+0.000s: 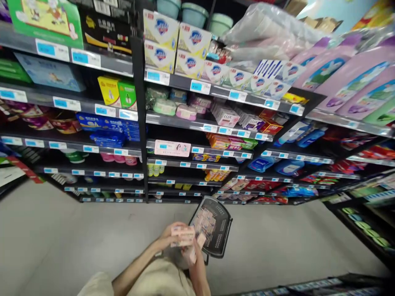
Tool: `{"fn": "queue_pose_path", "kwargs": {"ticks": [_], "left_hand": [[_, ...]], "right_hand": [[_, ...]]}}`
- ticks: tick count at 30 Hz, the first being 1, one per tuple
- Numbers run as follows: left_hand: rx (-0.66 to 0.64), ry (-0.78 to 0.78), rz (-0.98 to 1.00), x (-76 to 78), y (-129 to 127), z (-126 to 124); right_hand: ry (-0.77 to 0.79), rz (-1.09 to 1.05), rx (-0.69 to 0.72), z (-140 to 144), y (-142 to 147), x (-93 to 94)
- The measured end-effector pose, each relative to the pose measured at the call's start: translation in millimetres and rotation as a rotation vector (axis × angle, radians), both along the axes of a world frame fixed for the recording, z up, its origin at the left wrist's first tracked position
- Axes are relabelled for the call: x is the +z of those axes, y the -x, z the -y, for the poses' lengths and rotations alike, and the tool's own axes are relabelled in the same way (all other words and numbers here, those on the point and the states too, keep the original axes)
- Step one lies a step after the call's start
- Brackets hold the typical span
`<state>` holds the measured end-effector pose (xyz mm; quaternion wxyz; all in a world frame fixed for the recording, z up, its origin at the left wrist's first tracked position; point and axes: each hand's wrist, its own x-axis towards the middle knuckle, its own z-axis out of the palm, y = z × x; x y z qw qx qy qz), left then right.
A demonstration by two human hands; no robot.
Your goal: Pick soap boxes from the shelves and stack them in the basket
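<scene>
My left hand (167, 239) is closed around a pale pink soap box (186, 233), its fingers along the near side. Close beside it, my right hand (197, 255) grips more pale pink soap boxes (201, 239), held at a tilt. Their exact number is hard to make out, and the print is too small to read. Just beyond both hands, a dark grey shopping basket (222, 235) holds several similar small pink boxes (205, 222), lying toward its left side.
Tall black shelves (140, 102) face me, stocked with soaps, boxes and bottles. White soap boxes (162, 26) and purple detergent bottles (358, 78) stand high up. Pink LUX boxes (227, 117) sit mid-height. Grey floor (265, 238) surrounds the basket. Another shelf (367, 234) borders the right.
</scene>
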<state>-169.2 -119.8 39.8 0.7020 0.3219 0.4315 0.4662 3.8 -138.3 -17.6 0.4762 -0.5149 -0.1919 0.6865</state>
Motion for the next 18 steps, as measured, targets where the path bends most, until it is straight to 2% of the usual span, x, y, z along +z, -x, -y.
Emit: {"fn": "queue_pose_path", "kwargs": {"ticks": [3, 8, 12, 18], "left_hand": [[0.147, 0.016, -0.043, 12.4, 10, 0], [0.427, 0.020, 0.075, 50.2, 24, 6], [0.688, -0.057, 0.166, 85.5, 45, 13], [0.926, -0.159, 0.225, 135.7, 86, 31]], "right_hand": [[0.072, -0.061, -0.055, 10, 1, 19.9], [0.021, -0.211, 0.164, 2, 4, 51.5], [0.072, -0.247, 0.301, -3, -3, 56.7], [0.022, -0.139, 0.304, -1, -5, 50.1]]}}
